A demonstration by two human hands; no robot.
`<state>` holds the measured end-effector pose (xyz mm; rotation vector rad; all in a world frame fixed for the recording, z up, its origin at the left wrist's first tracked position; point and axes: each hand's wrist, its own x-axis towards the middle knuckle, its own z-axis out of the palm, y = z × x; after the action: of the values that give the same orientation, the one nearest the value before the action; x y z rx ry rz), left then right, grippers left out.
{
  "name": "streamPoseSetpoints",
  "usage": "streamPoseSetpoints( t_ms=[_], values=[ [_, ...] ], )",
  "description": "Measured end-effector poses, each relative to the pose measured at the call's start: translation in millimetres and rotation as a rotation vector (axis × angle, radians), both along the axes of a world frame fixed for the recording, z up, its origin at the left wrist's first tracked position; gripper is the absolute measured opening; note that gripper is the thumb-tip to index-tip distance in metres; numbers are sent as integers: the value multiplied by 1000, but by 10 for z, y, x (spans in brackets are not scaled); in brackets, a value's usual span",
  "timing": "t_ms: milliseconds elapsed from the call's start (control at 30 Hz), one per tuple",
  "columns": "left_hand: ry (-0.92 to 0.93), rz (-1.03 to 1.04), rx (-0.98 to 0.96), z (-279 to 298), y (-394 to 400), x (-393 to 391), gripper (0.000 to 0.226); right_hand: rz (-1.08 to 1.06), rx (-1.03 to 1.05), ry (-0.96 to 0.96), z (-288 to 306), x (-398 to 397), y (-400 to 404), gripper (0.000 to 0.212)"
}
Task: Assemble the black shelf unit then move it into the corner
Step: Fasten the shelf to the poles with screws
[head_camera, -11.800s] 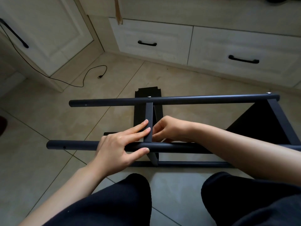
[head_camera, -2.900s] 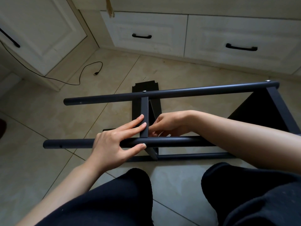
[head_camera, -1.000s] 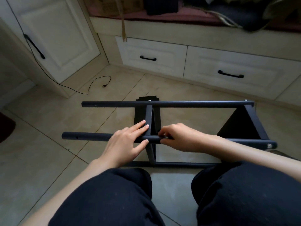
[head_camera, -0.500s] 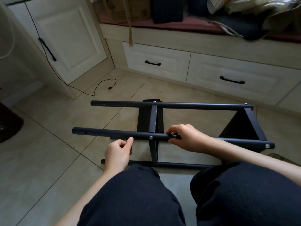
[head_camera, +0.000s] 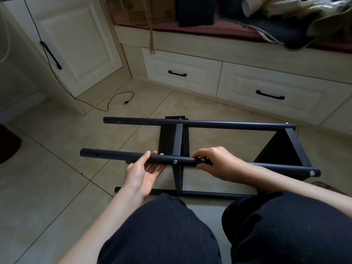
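The black shelf unit point(head_camera: 219, 124) lies on its side on the tiled floor in front of my knees. Long round posts run left to right, with a middle shelf panel point(head_camera: 178, 140) and an end shelf panel point(head_camera: 280, 149) fixed between them. My left hand point(head_camera: 142, 174) cups the near upper post point(head_camera: 114, 157) from below, palm up, fingertips curling over it just left of a silver screw point(head_camera: 174, 162). My right hand point(head_camera: 215, 162) grips the same post just right of that screw. The posts' left ends are free.
White drawers with black handles point(head_camera: 270, 95) run along the back under a cluttered bench. A white cabinet door point(head_camera: 76, 44) stands at the left, and a black cable point(head_camera: 118, 98) trails over the floor into the corner. A dark mat point(head_camera: 7, 147) lies at far left.
My left hand let go of the middle shelf's edge, dropped toward my knee, and now cups the near post from below. My right hand moved onto the post. The view tilted up.
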<state>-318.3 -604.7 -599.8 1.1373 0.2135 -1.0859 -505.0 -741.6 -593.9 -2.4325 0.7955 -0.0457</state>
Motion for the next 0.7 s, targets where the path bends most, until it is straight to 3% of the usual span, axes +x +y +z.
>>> streamPoseSetpoints(
  t_ms=[300, 700],
  values=[
    [-51, -66, -72, 82, -30, 56, 46, 32, 30, 34, 127, -10, -136, 30],
    [-174, -150, -213, 720, -446, 125, 40, -33, -67, 65, 768, -47, -448, 27]
  ],
)
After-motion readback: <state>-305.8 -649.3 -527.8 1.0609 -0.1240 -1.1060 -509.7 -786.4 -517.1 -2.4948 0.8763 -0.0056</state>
